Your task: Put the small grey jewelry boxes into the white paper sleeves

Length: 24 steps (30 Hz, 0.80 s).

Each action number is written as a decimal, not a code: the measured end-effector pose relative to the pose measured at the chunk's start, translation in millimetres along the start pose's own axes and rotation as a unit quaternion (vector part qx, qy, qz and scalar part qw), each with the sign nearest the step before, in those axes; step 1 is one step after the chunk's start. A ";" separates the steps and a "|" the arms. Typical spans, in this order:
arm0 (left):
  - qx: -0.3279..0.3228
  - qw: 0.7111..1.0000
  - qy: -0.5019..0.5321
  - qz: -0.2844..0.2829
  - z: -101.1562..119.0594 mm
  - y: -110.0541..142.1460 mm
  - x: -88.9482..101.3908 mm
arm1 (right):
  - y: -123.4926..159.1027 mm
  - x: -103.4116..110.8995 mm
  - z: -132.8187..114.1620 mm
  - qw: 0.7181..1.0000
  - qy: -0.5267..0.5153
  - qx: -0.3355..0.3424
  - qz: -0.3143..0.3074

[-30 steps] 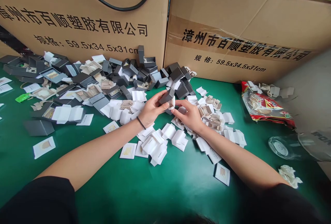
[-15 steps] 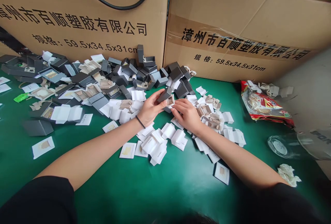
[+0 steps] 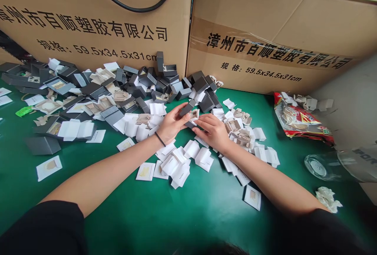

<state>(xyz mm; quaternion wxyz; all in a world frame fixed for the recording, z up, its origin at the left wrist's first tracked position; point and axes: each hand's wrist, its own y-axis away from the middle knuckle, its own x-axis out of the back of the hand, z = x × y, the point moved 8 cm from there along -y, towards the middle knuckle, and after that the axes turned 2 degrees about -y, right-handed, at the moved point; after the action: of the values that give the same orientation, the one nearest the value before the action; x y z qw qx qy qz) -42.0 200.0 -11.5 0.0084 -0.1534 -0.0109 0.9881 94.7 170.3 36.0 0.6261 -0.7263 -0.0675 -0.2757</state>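
My left hand [image 3: 173, 124] is closed round a small dark grey box [image 3: 187, 107] with its lid up. A folded cardboard insert [image 3: 194, 114], white outside and brownish inside, shows at the box's opening. Right beside it, the thumb and fingers of my right hand [image 3: 212, 129] pinch at the insert and the box's edge; exactly where the fingertips grip is partly hidden. Under and around both hands lie loose white folded inserts [image 3: 173, 164]. Beyond them is a heap of similar dark boxes [image 3: 141, 78], several with lids open.
Two large cardboard cartons [image 3: 265, 31] stand behind the heap on the green table [image 3: 188, 219]. To the right are a red snack bag [image 3: 303, 117], a clear plastic cup [image 3: 318, 166] and a crumpled tissue [image 3: 328, 198]. A green wrapper [image 3: 25, 111] lies at the left.
The box in my left hand has tilted slightly, and more of its lower part and the insert shows. My right fingertips have shifted a little; the forearms are nearly still.
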 end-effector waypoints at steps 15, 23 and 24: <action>-0.005 0.999 0.038 -0.031 4.6 2.0 -6.3 | -0.2 -4.5 4.8 0.997 -0.037 -0.058 -0.029; 0.004 0.998 0.052 -0.023 5.4 1.6 -6.1 | -2.1 -4.4 1.0 0.998 -0.037 -0.050 -0.031; -0.001 0.999 0.048 -0.024 5.6 1.1 -6.1 | -1.1 -5.9 2.4 0.997 -0.040 -0.059 -0.039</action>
<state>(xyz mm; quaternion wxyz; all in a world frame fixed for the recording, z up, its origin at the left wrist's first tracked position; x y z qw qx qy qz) -37.9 198.7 -4.3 0.0322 -0.2001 -0.0148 0.9791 90.1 174.3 34.0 0.5677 -0.7691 -0.1051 -0.2741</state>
